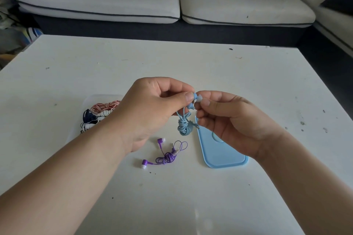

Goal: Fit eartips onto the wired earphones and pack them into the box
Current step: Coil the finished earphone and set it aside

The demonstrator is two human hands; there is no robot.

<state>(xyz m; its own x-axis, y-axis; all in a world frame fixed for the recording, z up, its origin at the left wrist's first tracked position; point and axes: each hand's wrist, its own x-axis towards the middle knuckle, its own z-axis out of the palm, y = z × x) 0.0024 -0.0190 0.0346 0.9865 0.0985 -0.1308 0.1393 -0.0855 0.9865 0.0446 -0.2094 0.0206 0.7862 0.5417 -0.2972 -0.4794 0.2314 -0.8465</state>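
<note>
Left hand (152, 108) and right hand (235, 120) meet above the bench (191, 62) middle, fingertips pinching the buds of the blue earphones (183, 127), coiled cord dangling. Toward the near edge lie purple earphones (166, 156) beside a blue lid (219, 152); the left wrist partly hides a clear box (99, 114).

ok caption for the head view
Left hand and right hand pinch blue earphones; purple earphones, blue lid on table.

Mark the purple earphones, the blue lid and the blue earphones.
purple earphones (168, 157): head view, on the wound cable bundle.
blue lid (223, 150): head view, on its bare flat middle.
blue earphones (183, 127): head view, on the hanging coiled cable.
</note>
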